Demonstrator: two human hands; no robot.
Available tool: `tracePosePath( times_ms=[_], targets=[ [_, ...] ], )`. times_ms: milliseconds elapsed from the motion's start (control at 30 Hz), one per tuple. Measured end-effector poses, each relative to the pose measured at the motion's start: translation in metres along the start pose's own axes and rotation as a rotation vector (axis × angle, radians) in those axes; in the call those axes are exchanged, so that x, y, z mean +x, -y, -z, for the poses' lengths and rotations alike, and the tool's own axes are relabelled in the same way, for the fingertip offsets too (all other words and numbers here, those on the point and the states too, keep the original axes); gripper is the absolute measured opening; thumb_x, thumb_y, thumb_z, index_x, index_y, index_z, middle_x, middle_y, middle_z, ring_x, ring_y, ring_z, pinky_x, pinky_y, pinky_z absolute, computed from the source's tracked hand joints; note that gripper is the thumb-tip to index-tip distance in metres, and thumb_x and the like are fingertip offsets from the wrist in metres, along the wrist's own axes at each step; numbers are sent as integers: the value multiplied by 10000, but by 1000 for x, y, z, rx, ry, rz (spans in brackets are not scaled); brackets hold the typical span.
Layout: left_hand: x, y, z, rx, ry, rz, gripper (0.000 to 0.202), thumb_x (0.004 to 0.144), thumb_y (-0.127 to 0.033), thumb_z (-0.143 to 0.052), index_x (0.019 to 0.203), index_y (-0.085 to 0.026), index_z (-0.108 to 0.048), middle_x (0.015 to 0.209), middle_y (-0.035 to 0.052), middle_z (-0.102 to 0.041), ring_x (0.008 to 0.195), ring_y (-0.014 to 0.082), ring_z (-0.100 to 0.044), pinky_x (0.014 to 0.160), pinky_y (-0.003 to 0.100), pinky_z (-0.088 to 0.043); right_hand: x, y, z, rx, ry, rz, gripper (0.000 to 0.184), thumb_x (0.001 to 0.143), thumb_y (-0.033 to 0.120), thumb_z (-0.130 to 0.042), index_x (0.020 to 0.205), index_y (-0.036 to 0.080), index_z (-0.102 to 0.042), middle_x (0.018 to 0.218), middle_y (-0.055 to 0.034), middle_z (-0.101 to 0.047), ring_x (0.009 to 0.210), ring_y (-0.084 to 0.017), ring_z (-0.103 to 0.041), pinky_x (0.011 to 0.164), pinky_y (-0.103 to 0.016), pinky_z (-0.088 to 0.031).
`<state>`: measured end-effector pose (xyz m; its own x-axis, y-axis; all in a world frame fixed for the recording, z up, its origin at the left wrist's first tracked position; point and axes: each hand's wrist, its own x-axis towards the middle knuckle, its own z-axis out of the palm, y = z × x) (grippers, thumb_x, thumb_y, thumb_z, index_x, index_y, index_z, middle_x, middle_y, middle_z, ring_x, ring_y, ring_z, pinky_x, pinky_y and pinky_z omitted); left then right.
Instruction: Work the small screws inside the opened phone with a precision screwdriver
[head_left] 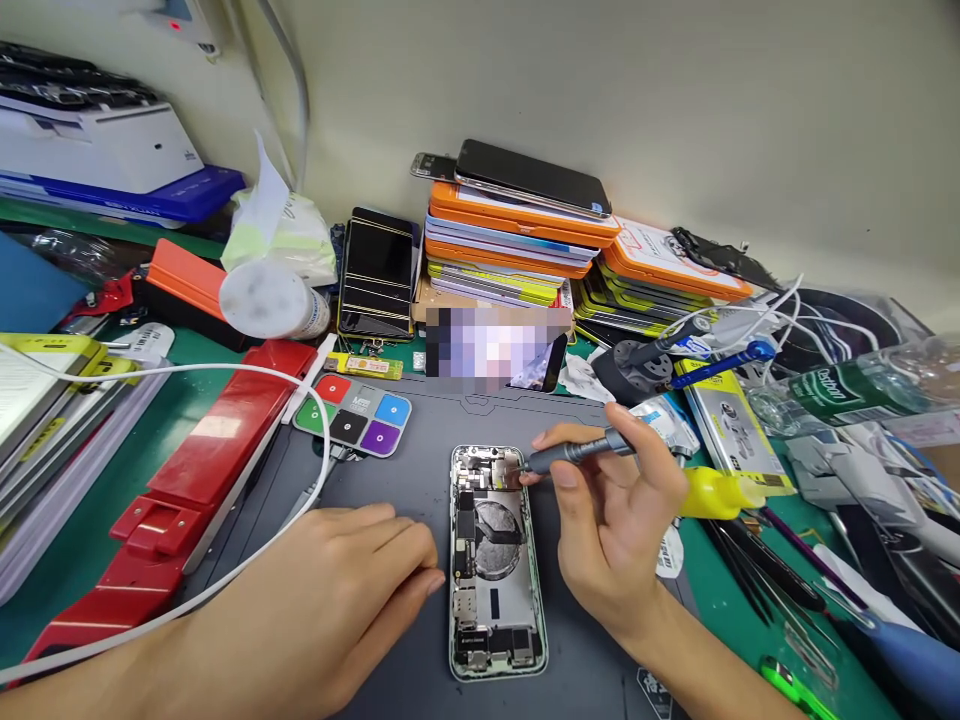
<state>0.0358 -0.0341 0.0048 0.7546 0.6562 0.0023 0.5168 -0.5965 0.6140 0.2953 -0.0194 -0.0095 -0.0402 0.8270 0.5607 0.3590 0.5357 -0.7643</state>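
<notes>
An opened smartphone (pixel 495 600) lies on the grey mat (pixel 360 610), its inner parts bare: boards, a round coil and metal plates. My right hand (pixel 619 520) pinches a dark grey precision screwdriver (pixel 574 452), held at a low slant. The driver's tip is at the upper right corner of the phone, by the camera area; whether it touches a screw is too small to tell. Just left of the phone's middle, my left hand (pixel 367 570) rests with its fingers curled. Its inner side is turned away, so anything inside is hidden.
Behind the mat stand stacked orange boxes (pixel 517 215) and a phone with a lit, blurred screen (pixel 536 365). A magnetic screw pad (pixel 352 415) and a red tool (pixel 225 430) lie left. A white cable (pixel 217 590) crosses the left forearm. Tweezers (pixel 742 575) and a yellow bottle (pixel 712 493) lie right.
</notes>
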Motion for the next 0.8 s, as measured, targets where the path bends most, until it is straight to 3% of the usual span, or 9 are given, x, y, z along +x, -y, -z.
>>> tracePosePath(
  times_ms=[133,500,800],
  targets=[
    [0,0,-1,20,-20,-33,269,1164,-202,-411,981,-244,-604,859,-17,-676,725,212,-620,660,346,-437,0,-4,2,-20,14,73,665,1059,29,-548,1628,339,-398,1157,-54,-676,981,-186,-718,721,-333,-689],
    [-1,4,-4,19,-49,-33,277,1201,-276,-387,1016,-257,-593,871,-27,-679,710,204,-640,635,351,-436,-1,-3,3,17,-2,10,659,1071,31,-545,1635,341,-402,1166,-54,-686,1006,-175,-709,703,-299,-676],
    [-1,7,-2,-26,-65,-20,296,1216,-323,-372,1035,-269,-599,901,-50,-695,730,167,-685,656,299,-461,-4,-5,2,1,13,-10,628,1089,77,-548,1637,343,-397,1172,-64,-683,999,-192,-715,746,-344,-678]
  ],
)
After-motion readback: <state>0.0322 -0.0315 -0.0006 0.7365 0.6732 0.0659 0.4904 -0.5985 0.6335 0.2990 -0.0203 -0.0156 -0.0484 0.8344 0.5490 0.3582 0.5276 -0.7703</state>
